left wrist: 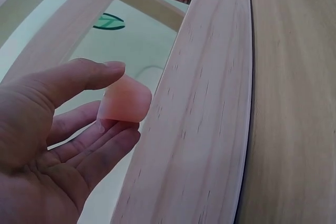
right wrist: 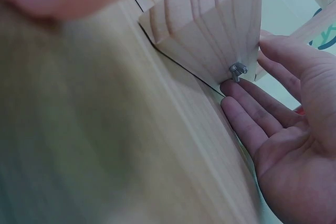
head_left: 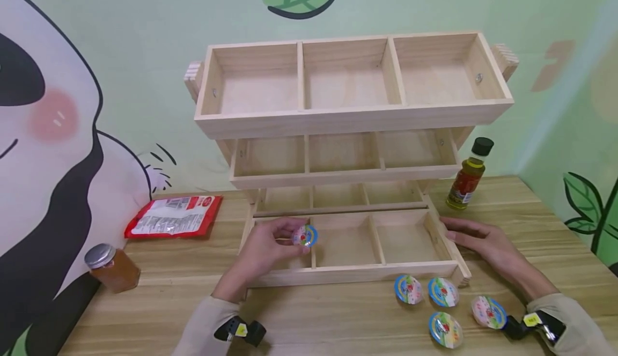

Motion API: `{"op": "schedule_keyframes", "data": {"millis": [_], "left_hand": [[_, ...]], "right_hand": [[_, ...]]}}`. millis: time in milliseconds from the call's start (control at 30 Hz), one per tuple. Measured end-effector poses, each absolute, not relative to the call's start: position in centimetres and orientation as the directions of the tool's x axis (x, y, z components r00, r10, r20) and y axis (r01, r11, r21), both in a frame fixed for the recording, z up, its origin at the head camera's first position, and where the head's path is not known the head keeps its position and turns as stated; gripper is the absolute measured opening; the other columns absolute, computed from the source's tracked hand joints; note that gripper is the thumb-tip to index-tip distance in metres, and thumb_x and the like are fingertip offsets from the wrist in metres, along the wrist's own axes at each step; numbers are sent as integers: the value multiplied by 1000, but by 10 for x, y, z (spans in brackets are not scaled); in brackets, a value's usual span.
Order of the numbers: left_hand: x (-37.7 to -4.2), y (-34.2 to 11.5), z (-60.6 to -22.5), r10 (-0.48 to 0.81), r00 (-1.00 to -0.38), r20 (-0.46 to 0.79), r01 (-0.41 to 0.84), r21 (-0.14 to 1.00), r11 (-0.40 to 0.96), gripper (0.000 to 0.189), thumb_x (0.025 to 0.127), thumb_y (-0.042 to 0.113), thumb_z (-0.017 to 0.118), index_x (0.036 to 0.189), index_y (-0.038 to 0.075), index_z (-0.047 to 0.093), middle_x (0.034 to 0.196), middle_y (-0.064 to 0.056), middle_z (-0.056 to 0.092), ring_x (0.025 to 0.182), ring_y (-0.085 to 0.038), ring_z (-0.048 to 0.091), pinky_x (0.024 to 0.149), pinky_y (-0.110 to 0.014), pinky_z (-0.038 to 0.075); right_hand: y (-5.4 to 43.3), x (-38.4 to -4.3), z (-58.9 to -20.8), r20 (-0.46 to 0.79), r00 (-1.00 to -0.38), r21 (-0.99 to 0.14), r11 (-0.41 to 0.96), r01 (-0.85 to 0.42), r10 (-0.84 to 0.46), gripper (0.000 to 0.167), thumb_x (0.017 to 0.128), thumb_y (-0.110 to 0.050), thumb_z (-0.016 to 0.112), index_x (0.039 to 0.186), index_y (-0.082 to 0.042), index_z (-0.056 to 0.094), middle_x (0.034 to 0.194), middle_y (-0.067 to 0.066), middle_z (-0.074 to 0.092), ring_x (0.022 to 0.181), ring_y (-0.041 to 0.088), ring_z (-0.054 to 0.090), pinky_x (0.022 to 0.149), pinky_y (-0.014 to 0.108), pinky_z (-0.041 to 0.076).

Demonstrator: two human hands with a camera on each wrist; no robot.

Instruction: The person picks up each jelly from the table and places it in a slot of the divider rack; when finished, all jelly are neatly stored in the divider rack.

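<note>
Smooth matt wooden rack (head_left: 354,123), glossy-lidded plastic cup (head_left: 304,235), shiny metal jar lid (head_left: 100,256)

Five cups (head_left: 407,289), one each – rack (head_left: 354,123), bottle (head_left: 466,182), jar (head_left: 116,273), packet (head_left: 174,217)

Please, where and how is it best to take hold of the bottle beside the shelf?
I would grip the bottle around its body, below the narrow neck, coming from the right: it stands upright, with the shelf on its left and nothing standing on its right.
</note>
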State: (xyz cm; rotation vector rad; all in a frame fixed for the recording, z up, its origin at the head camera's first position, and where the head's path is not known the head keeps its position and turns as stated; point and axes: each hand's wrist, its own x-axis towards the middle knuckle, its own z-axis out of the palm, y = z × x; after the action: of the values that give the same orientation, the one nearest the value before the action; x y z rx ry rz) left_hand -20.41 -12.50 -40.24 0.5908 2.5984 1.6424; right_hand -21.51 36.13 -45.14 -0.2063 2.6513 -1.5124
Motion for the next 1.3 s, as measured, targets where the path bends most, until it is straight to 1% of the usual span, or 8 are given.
{"op": "schedule_keyframes", "data": {"millis": [100,233,367,533,700,867,1067,1300], "left_hand": [[-204,-129,-402,314,-936,160,287,864,414,47,83,8,90,127,0,74,113,-8,76,100,-23,72,88,-33,61],[-205,-134,-401,331,-933,139,281,856,433,46,84,9,91,125,-1,73,112,-9,76,100,-23,72,86,-33,61],[-205,-137,-401,351,-928,122,278,855,438,43,83,9,90,121,-3,73,109,-9,75,97,-22,71,82,-31,60],[-207,-140,-403,380,-919,110,284,850,443,42,79,6,91,115,-4,73,101,-8,75,92,-20,70,77,-28,59],[-207,-141,-404,409,-907,96,294,841,454,43,78,8,93,114,-4,73,99,-7,74,89,-18,70,78,-30,59],[-207,-143,-406,410,-909,78,286,832,476,41,80,9,94,115,-3,74,99,-6,74,89,-18,69,79,-31,59],[-209,-144,-409,407,-912,47,261,832,489,40,82,11,94,116,-1,75,101,-5,74,90,-18,69,80,-30,59],[-211,-147,-412,428,-903,37,263,836,481,38,82,8,92,115,-2,75,98,-5,74,89,-17,69,78,-30,59]], "right_hand": [[361,-215,-451,-9,-987,-862,501,-73,-158,59,108,-36,64,154,-1,52,160,27,44,148,51,33,113,76,27],[360,-215,-450,-14,-987,-863,500,-69,-159,60,108,-37,63,155,-1,51,161,27,43,149,51,32,113,76,26],[360,-214,-450,-11,-987,-864,499,-70,-159,60,108,-37,63,155,0,51,160,27,43,149,51,33,113,76,26],[360,-213,-451,-12,-988,-864,498,-69,-157,60,108,-37,63,155,0,51,160,26,44,148,50,34,113,75,27],[361,-214,-451,-9,-988,-862,502,-72,-156,59,109,-36,62,154,-1,52,160,25,46,148,47,35,113,72,29],[361,-214,-451,-11,-988,-853,517,-71,-154,58,109,-37,62,154,-2,52,159,22,48,147,43,38,114,66,33],[360,-213,-450,-6,-988,-860,505,-75,-157,58,109,-36,63,154,-1,52,160,24,46,148,45,36,114,72,29],[361,-213,-451,-2,-987,-859,506,-80,-160,57,109,-36,63,154,-1,53,160,24,46,148,47,35,114,73,28]]}}
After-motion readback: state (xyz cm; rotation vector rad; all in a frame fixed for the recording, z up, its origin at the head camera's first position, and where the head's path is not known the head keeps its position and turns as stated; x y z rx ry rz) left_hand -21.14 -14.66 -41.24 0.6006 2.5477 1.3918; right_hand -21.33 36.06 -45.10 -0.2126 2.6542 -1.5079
